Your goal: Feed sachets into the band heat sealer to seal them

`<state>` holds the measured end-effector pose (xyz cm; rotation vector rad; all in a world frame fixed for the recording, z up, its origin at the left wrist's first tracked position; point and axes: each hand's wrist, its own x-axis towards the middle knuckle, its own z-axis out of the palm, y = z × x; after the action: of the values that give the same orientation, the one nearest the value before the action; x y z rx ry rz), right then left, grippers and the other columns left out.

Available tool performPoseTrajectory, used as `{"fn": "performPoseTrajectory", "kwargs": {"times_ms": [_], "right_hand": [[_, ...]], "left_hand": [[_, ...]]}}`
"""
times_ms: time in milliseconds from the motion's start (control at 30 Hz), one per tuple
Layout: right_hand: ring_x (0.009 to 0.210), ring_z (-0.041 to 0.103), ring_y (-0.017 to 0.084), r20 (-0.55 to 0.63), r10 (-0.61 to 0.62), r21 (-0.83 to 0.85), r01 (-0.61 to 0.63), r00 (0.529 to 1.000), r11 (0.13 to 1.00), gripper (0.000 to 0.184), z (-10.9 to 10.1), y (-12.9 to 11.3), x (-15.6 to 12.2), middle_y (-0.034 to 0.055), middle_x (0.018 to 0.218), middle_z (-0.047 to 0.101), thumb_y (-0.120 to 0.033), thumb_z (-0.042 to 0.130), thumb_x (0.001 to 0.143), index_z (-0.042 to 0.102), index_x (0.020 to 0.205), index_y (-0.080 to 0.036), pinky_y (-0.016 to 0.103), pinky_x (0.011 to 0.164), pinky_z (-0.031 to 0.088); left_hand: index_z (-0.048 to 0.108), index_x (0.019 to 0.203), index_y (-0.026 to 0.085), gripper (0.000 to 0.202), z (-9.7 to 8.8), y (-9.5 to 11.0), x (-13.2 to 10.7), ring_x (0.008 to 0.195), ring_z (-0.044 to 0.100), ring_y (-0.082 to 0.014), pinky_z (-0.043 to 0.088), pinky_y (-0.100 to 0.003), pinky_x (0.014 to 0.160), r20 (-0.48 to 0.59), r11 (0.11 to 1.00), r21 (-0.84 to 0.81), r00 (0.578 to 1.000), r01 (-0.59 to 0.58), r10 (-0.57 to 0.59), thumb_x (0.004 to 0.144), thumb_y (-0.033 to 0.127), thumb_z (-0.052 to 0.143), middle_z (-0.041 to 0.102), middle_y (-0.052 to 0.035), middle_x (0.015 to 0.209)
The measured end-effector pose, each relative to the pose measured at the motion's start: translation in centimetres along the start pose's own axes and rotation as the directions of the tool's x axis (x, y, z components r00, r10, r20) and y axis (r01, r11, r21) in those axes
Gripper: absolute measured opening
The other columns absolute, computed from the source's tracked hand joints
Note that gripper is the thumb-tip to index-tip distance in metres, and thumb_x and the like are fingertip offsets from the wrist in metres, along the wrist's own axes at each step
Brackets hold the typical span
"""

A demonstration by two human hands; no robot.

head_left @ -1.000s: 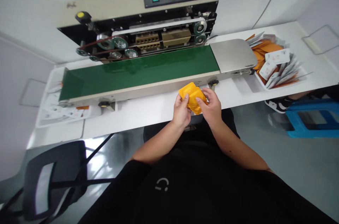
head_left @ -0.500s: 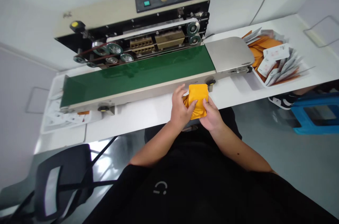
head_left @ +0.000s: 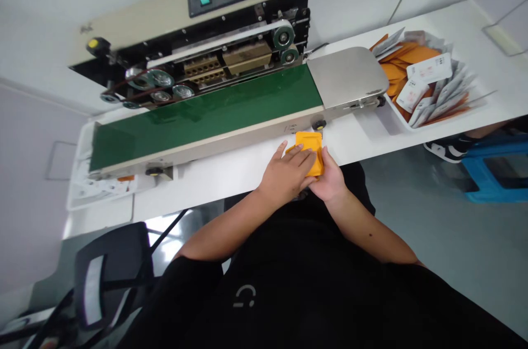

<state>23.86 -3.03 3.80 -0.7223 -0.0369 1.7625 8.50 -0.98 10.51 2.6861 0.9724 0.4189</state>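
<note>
A small stack of orange pouches (head_left: 311, 145) lies at the near edge of the white table (head_left: 231, 173), just in front of the sealing machine's green conveyor belt (head_left: 206, 112). My left hand (head_left: 286, 173) rests flat on top of the stack, fingers stretched over it. Under and beside the stack's right side sits my right hand (head_left: 328, 181), gripping the pouches from below; its fingers are mostly hidden.
The sealer's head (head_left: 198, 46) with rollers and buttons stands behind the belt, a metal plate (head_left: 346, 77) at its right end. A white tray (head_left: 406, 121) of orange and white pouches lies right; another tray (head_left: 99, 189) sits left. A black chair (head_left: 107, 272) and a blue stool (head_left: 495, 170) stand on the floor.
The pouches went from held up and fanned between both hands to squared together and pressed down near the table edge. My left hand moved on top of them.
</note>
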Motion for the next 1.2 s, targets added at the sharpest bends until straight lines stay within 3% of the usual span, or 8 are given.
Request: {"fn": "performPoseTrajectory", "kwargs": {"times_ms": [133,267,367,500,633,933,1067,1200], "right_hand": [[0.116,0.077,0.023,-0.011,0.0,-0.039,0.0,1.0,0.999,0.032,-0.5,-0.6,0.0,0.0043,0.126,0.079,-0.045,0.074,0.097,0.071,0.123,-0.026,0.039,0.1,0.066],[0.101,0.079,0.019,-0.023,-0.033,-0.074,0.031,0.999,0.997,0.029,-0.9,-1.3,-0.4,0.002,0.114,0.08,-0.032,0.081,0.091,0.071,0.117,-0.026,0.031,0.088,0.067],[0.098,0.079,0.018,-0.028,-0.058,-0.077,0.056,0.998,0.995,0.029,-1.1,-2.3,-0.7,0.0028,0.114,0.08,-0.029,0.081,0.09,0.072,0.117,-0.025,0.03,0.086,0.067],[0.106,0.079,0.021,0.013,-0.092,-0.068,0.092,0.996,0.993,0.03,-1.4,-3.9,-0.8,0.0053,0.118,0.08,-0.029,0.08,0.09,0.072,0.119,-0.024,0.034,0.095,0.067],[0.105,0.079,0.022,0.002,-0.105,-0.066,0.105,0.994,0.992,0.027,-2.3,-4.8,-0.8,0.0047,0.117,0.08,-0.03,0.078,0.092,0.071,0.117,-0.025,0.037,0.096,0.067],[0.106,0.079,0.024,-0.093,-0.081,-0.026,0.078,0.992,0.997,0.024,-5.3,-5.6,0.2,0.0045,0.116,0.08,-0.034,0.075,0.093,0.072,0.115,-0.026,0.043,0.095,0.069],[0.108,0.079,0.022,-0.092,-0.157,-0.064,0.151,0.983,0.986,0.024,-5.2,-6.2,0.5,0.002,0.117,0.08,-0.033,0.076,0.093,0.072,0.116,-0.029,0.04,0.099,0.067],[0.107,0.079,0.02,-0.135,-0.15,-0.025,0.148,0.979,0.989,0.028,-4.6,-7.2,0.5,0.0018,0.119,0.08,-0.03,0.076,0.092,0.072,0.12,-0.028,0.037,0.098,0.067]], "left_hand": [[0.063,0.142,0.022,0.047,-0.8,0.9,0.3,0.146,0.06,-0.039,0.039,-0.063,0.127,0.049,0.999,-0.025,0.998,-0.038,0.039,0.097,0.03,0.073,0.071,-0.0174,0.143],[0.067,0.135,0.021,0.038,-1.1,1.4,0.6,0.143,0.063,-0.0381,0.041,-0.063,0.125,0.085,0.997,0.011,0.993,-0.081,0.08,0.098,0.025,0.071,0.073,-0.0173,0.14],[0.072,0.125,0.02,0.027,-0.8,1.4,1.2,0.138,0.067,-0.0349,0.047,-0.06,0.122,0.049,0.986,0.021,0.985,-0.166,0.164,0.101,0.016,0.061,0.077,-0.0157,0.131],[0.074,0.122,0.018,0.029,-0.6,1.6,2.3,0.133,0.071,-0.0337,0.059,-0.053,0.11,-0.007,0.958,0.049,0.959,-0.282,0.282,0.104,0.012,0.052,0.078,-0.0168,0.128],[0.074,0.119,0.016,0.027,-0.7,1.9,3.6,0.129,0.073,-0.0332,0.065,-0.046,0.099,0.005,0.94,0.003,0.94,-0.341,0.341,0.104,0.011,0.052,0.079,-0.0176,0.123],[0.075,0.109,0.019,0.02,-0.9,1.9,5.6,0.106,0.073,-0.0246,0.061,-0.035,0.086,0.133,0.864,0.013,0.857,-0.504,0.498,0.103,0.012,0.056,0.077,-0.0113,0.107],[0.073,0.117,0.018,0.024,-0.4,2.9,6.9,0.105,0.067,-0.0254,0.058,-0.037,0.085,0.147,0.864,0.187,0.883,-0.468,0.447,0.103,0.011,0.056,0.074,-0.011,0.109],[0.074,0.103,0.016,0.023,-0.6,3.4,7.7,0.104,0.066,-0.0263,0.057,-0.037,0.083,0.161,0.82,0.302,0.874,-0.487,0.459,0.105,0.014,0.052,0.073,-0.0104,0.103]]}}
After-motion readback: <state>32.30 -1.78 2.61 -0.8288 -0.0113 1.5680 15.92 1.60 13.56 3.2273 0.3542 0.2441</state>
